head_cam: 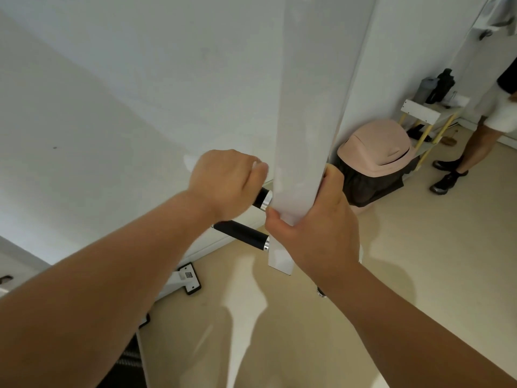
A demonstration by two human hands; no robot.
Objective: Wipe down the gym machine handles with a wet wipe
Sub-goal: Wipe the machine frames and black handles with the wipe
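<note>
Left hand [226, 182] grip closed round upper handle [263, 198], right hand [316, 228] clasping white post [302, 135]

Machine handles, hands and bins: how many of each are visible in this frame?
Black machine handles: 2, an upper handle gripped by the left hand, and a lower handle
Hands: 2, counting the right hand on the white post
Pink-lidded bin: 1
Total: 5

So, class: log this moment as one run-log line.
left hand: closed around upper handle, wipe unclear | right hand: gripping white post | lower handle: untouched
</note>
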